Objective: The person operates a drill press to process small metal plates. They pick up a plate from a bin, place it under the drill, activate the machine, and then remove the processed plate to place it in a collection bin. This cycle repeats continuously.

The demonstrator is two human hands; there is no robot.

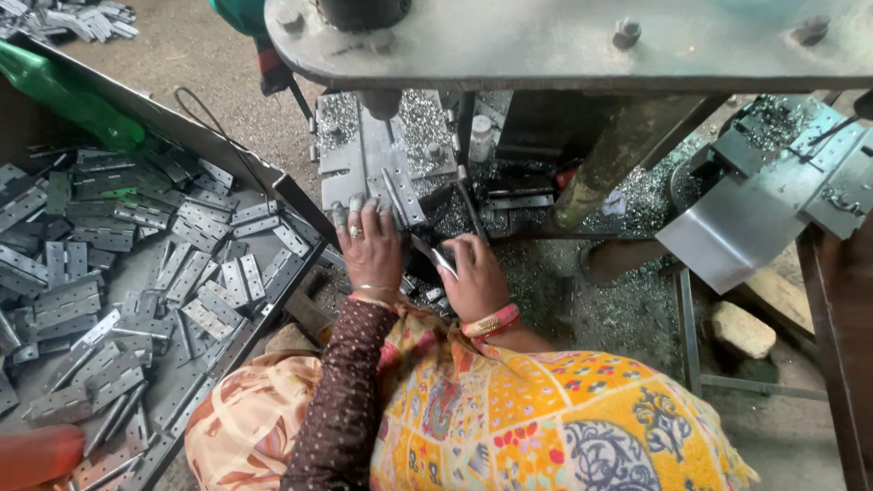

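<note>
Head view. Left hand (371, 247): fingers spread flat, tips on the press die block (386, 164). Right hand (473, 277): fingers pinched narrow on a hinge plate (435, 255), just beside the left thumb. Advice: seat the plate flush, fingertips outside the punch. Tray (273, 182) of hinges left of the fingers.
</note>
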